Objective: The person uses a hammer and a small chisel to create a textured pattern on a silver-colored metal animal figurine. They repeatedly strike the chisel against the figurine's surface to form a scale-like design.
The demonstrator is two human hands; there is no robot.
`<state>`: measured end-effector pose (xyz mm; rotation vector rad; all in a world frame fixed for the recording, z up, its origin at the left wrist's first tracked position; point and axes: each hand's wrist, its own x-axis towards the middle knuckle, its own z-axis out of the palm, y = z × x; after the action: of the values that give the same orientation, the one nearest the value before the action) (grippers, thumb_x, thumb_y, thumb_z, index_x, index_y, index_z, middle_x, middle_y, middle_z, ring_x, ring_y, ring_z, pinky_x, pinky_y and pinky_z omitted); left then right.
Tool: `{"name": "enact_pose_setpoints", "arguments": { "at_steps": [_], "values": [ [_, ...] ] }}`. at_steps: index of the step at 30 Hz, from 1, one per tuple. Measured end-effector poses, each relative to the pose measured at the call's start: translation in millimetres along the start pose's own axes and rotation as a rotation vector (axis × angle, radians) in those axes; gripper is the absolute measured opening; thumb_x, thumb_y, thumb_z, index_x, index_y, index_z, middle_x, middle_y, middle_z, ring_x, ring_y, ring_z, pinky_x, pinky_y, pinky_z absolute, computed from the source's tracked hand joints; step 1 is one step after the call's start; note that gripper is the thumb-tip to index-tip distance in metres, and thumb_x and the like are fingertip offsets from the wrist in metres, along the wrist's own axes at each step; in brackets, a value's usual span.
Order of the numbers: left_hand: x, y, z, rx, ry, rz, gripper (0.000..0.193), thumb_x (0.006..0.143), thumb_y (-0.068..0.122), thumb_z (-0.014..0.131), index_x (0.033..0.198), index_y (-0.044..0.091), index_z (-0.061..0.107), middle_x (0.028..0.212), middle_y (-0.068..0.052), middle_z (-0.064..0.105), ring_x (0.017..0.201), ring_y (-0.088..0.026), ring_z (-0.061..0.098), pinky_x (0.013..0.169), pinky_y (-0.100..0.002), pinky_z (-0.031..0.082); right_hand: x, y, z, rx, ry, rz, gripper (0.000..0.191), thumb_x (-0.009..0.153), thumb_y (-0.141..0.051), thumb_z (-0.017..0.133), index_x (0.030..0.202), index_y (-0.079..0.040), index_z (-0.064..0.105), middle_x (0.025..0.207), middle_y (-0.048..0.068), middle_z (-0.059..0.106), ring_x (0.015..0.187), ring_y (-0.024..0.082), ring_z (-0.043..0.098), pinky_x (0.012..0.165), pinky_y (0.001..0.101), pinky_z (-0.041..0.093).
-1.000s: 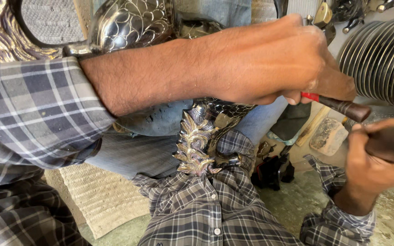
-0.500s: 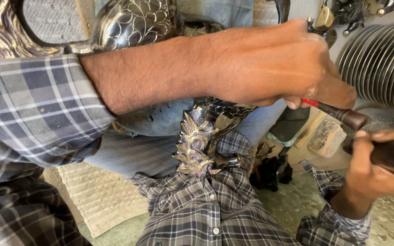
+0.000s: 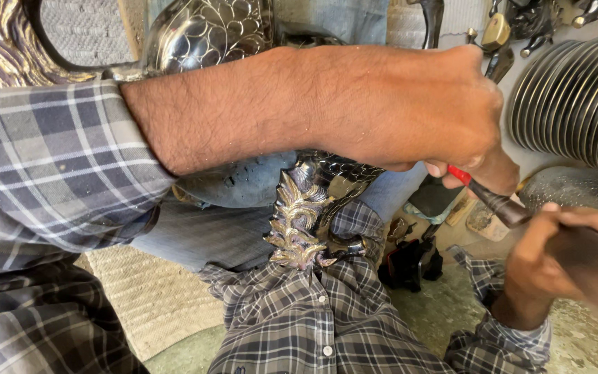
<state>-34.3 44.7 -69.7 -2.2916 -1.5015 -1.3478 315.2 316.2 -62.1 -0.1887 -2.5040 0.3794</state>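
My left hand (image 3: pixel 423 111) reaches across from the left and is closed on a dark chisel (image 3: pixel 496 202) with a red band, which points down and to the right. Just under its tip, my right hand (image 3: pixel 555 260) grips a dark, blurred handle (image 3: pixel 593 260) at the right edge. Below my left forearm an embossed metal piece (image 3: pixel 299 221) with silver and gold leaf relief stands between my knees, its top hidden by the arm.
A stack of dark ribbed metal plates (image 3: pixel 576 97) leans at the upper right. A large engraved metal vessel (image 3: pixel 202 31) sits at the top behind my arm. A woven mat (image 3: pixel 147 298) lies at lower left, dark small items (image 3: pixel 410 260) on the floor.
The chisel tip has dropped lower and a little left. My right hand with the dark handle has come in closer beneath it.
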Motion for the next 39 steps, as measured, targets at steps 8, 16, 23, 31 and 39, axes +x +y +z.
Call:
{"name": "enact_pose_setpoints", "arguments": {
  "at_steps": [8, 16, 23, 31, 39],
  "values": [
    [3.0, -0.7, -3.5, -0.062, -0.161, -0.071, 0.014, 0.087, 0.007, 0.078, 0.079, 0.000, 0.070, 0.066, -0.010, 0.067, 0.066, -0.021, 0.072, 0.049, -0.035, 0.054, 9.7, -15.6, 9.5, -0.016, -0.139, -0.108, 0.095, 0.101, 0.021, 0.070, 0.163, -0.007, 0.003, 0.126, 0.037, 0.045, 0.102, 0.031, 0.065, 0.083, 0.0361, 0.068],
    [-17.8, -13.1, 3.2, -0.145, 0.189, -0.058, 0.035, 0.099, 0.028, 0.074, 0.121, 0.004, 0.062, 0.114, -0.010, 0.060, 0.101, -0.030, 0.058, 0.088, -0.045, 0.049, 20.9, -25.0, 9.3, -0.105, -0.173, -0.057, 0.111, 0.098, 0.030, 0.062, 0.166, -0.025, -0.007, 0.131, 0.019, 0.052, 0.090, 0.029, 0.060, 0.075, 0.0350, 0.060],
    [-16.0, -12.0, -8.1, -0.109, 0.214, 0.016, 0.028, 0.103, 0.031, 0.075, 0.113, 0.008, 0.061, 0.113, -0.011, 0.062, 0.102, -0.031, 0.059, 0.089, -0.043, 0.050, 16.0, -4.0, 0.5, -0.041, -0.110, -0.040, 0.088, 0.101, 0.028, 0.061, 0.157, -0.010, 0.003, 0.129, 0.026, 0.052, 0.091, 0.030, 0.061, 0.080, 0.0366, 0.063],
    [-6.3, -12.6, -11.2, -0.243, 0.190, 0.059, 0.025, 0.094, 0.024, 0.074, 0.103, 0.005, 0.063, 0.085, -0.009, 0.072, 0.086, -0.030, 0.072, 0.067, -0.047, 0.053, 15.6, 8.1, -14.3, -0.029, -0.092, -0.018, 0.062, 0.104, 0.023, 0.060, 0.145, 0.006, 0.016, 0.129, 0.031, 0.054, 0.094, 0.029, 0.064, 0.087, 0.0377, 0.068],
    [-13.5, -1.6, -23.3, -0.290, 0.143, -0.054, 0.030, 0.096, 0.019, 0.071, 0.118, 0.000, 0.061, 0.082, -0.013, 0.070, 0.081, -0.033, 0.072, 0.057, -0.048, 0.052, 42.9, -4.9, -20.8, 0.002, -0.203, -0.018, 0.044, 0.105, 0.018, 0.065, 0.138, 0.010, 0.037, 0.118, 0.023, 0.058, 0.093, 0.027, 0.063, 0.085, 0.0316, 0.061]
  ]
}}
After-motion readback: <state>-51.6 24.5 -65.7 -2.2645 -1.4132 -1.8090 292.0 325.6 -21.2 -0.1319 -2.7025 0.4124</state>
